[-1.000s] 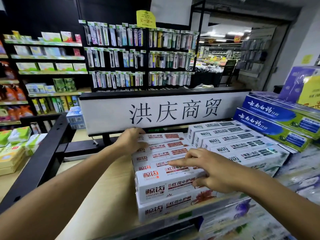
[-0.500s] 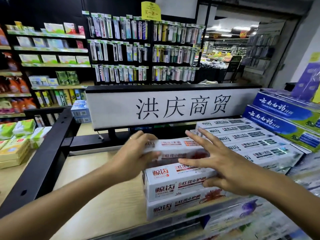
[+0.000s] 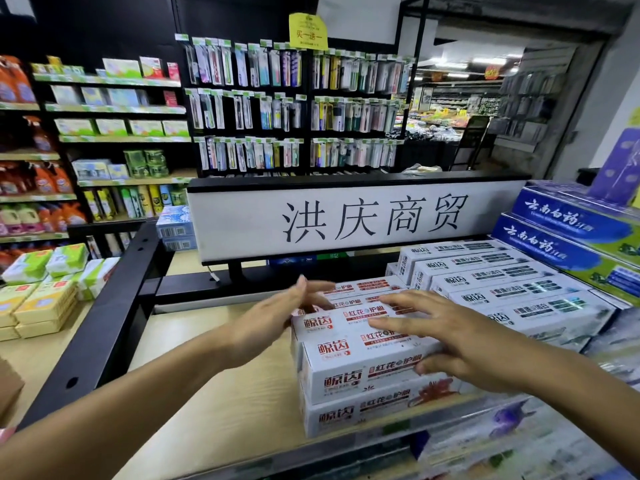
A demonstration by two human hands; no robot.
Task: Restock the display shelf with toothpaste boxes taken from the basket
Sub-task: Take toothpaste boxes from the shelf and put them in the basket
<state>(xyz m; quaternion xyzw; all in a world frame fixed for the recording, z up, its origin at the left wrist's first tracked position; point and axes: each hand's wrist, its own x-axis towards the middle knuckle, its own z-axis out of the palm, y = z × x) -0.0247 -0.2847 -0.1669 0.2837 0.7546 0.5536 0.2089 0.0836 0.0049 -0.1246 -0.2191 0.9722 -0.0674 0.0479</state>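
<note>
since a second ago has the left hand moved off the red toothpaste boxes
Yes. The left hand has pulled back toward the person, away from the sign, to the stack's left edge.

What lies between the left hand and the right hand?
In the head view, the stack of white toothpaste boxes with red print lies between the left hand and right hand.

White sign board (image 3: pixel 346 220) reads 洪庆商贸 in black. Just below it, red-print toothpaste boxes (image 3: pixel 360 348): 鲸齿, 红花护龈. Right of those, grey-print boxes (image 3: pixel 502 289): 鲸齿 again, rest blurred. Blue-green boxes (image 3: pixel 568 237) right of sign: 云南白药. Yellow tag (image 3: pixel 308 31) above sign: 买一送一.
</note>
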